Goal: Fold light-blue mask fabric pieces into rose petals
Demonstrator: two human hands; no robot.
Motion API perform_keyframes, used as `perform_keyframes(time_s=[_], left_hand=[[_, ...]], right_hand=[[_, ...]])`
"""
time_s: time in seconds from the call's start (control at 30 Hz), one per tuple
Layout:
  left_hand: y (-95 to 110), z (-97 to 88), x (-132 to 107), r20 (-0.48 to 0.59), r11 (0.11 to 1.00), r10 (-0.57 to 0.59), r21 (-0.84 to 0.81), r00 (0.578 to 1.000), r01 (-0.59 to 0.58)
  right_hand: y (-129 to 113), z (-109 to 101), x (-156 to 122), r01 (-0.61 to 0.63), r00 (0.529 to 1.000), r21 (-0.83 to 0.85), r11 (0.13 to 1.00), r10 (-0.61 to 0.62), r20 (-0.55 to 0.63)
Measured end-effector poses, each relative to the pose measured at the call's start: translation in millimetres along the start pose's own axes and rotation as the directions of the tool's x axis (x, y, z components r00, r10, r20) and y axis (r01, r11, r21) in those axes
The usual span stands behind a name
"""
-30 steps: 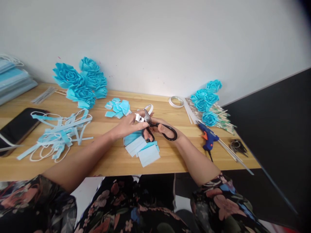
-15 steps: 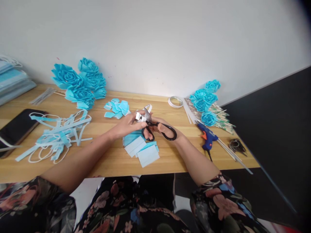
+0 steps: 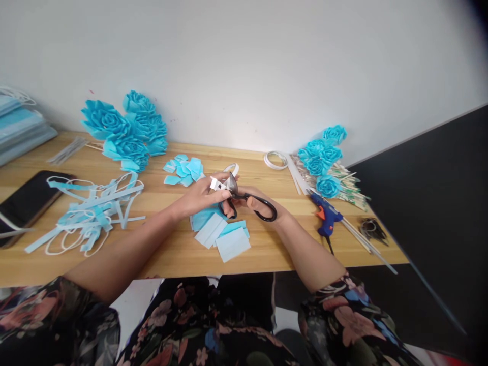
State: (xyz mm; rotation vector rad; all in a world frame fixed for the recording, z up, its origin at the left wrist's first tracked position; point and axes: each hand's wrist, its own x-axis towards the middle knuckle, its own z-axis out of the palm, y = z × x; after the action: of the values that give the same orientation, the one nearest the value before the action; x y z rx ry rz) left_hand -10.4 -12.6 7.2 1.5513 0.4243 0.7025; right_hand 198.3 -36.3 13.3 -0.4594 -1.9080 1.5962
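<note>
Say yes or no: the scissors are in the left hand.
No, the right hand holds the black-handled scissors, with its thumb through one handle loop.

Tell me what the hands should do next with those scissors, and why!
I'd probably have the right hand gently squeeze the scissors, because their black loops are spread apart and the left hand holds a small white piece right by the blades.
</note>
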Motion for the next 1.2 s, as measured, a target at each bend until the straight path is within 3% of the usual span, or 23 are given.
perform_keyframes(time_s=[0.53,0.83,1.2], left_hand=[[0,-3.8,2,0.047,0.997,0.075,0.034,0.996,-0.076],[-4,-10.8,4,-0.12,0.945,0.133,0.316,0.984,-0.089],[-5,-15.1,3,-0.179,0.934,0.162,0.345,0.97,-0.092]], right_hand=[[0,1,-1,-0.006,0.997,-0.007,1.0,0.005,-0.081],[8,-1,1,-0.003,0.993,0.108,0.994,0.016,-0.119],[11,-4,0,0.044,0.987,0.181,0.982,-0.014,-0.16]])
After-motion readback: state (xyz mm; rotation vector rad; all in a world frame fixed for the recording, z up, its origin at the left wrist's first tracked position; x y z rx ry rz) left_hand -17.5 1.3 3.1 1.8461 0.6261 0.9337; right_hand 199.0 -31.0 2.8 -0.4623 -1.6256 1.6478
